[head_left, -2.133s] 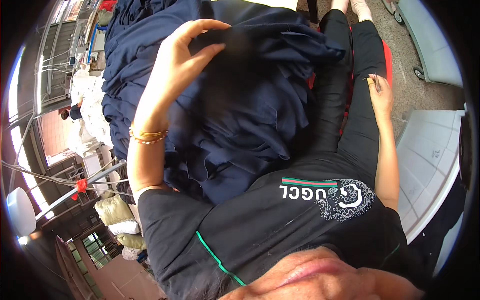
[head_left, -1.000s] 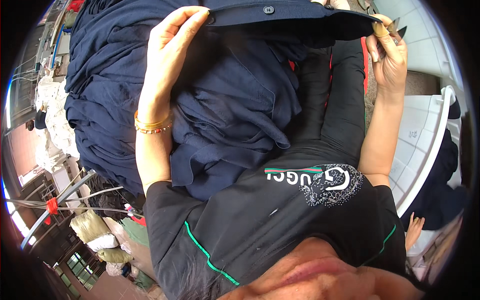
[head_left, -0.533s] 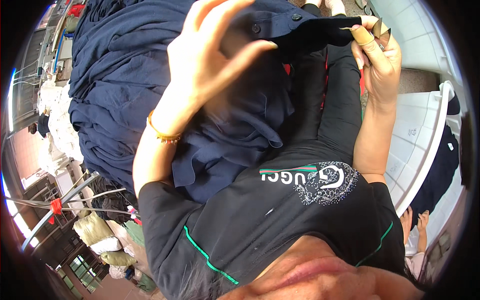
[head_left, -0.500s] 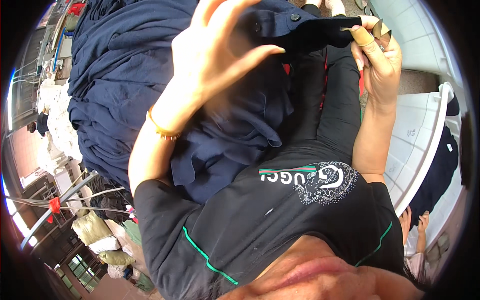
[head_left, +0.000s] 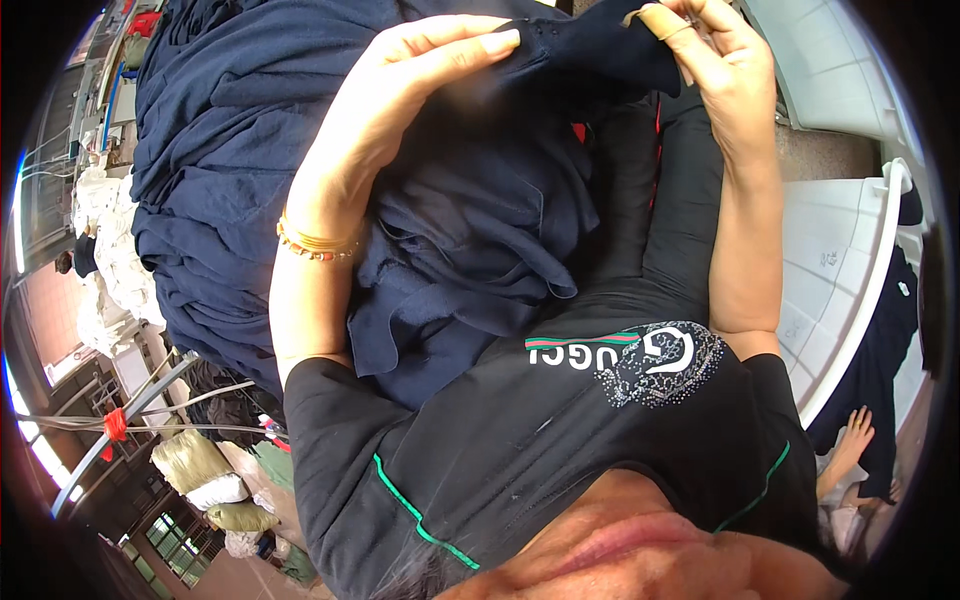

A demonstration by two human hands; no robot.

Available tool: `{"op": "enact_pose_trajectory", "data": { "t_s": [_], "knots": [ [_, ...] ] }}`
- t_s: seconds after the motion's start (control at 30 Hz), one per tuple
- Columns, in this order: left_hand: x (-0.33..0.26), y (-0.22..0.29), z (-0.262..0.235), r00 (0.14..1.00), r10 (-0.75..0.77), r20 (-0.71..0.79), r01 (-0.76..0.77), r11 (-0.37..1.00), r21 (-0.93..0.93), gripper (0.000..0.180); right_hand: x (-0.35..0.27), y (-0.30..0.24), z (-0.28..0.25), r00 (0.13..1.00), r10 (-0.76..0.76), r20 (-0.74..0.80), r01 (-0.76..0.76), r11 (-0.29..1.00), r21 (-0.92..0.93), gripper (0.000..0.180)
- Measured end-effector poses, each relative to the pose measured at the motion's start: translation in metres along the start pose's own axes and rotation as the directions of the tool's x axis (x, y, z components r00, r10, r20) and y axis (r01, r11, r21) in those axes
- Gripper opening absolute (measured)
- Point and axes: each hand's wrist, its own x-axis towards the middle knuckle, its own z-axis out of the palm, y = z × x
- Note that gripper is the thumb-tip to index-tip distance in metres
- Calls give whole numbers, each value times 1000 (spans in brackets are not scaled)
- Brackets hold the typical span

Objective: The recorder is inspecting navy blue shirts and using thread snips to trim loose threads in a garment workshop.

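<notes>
Between my two hands a navy garment (head_left: 595,45) is stretched near the top of the view, its edge dotted with small marks near my left fingers. My left hand (head_left: 430,60) pinches that edge between thumb and fingers; a beaded bracelet circles the wrist. The garment's other end is gripped by my right hand (head_left: 730,60), whose thumb wears a yellow finger cover (head_left: 665,24). Something small and metallic shows among the right fingers, too hidden to name. A large heap of navy fabric (head_left: 220,180) lies beside my left arm and across my lap.
At the right stands a white plastic bin (head_left: 840,270), with dark cloth (head_left: 880,370) beyond its rim and a co-worker's hand (head_left: 853,445) on that cloth. A pale bin (head_left: 820,60) is at the far right. A rail with a red tie (head_left: 115,424) and stacked bundles (head_left: 190,460) are at left.
My left hand, spread and open before, has closed on the garment's edge. My right hand has shifted slightly left and up with the garment. The co-worker's hand has moved on the cloth.
</notes>
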Motion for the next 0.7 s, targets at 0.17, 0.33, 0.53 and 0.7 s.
{"op": "enact_pose_trajectory", "data": {
  "t_s": [0.17, 0.33, 0.53, 0.7],
  "knots": [
    [-6, -13, -14, 998, -45, -42, 45, 999, 7, 24, -4, 9, 22, 990, -140, 11, 141, 987, -75, 21],
    [3, -17, -15, 994, -55, -93, 50, 998, -47, 23, -14, -27, 38, 918, -371, 136, 393, 817, -421, 28],
    [-2, -18, -13, 993, -35, -113, 32, 999, -30, 22, -10, -2, 40, 747, -618, 244, 656, 629, -417, 31],
    [-2, -6, -3, 997, -44, -56, 39, 996, -84, 22, -14, -11, 41, 770, -606, 200, 631, 673, -386, 31]
  ]
}}
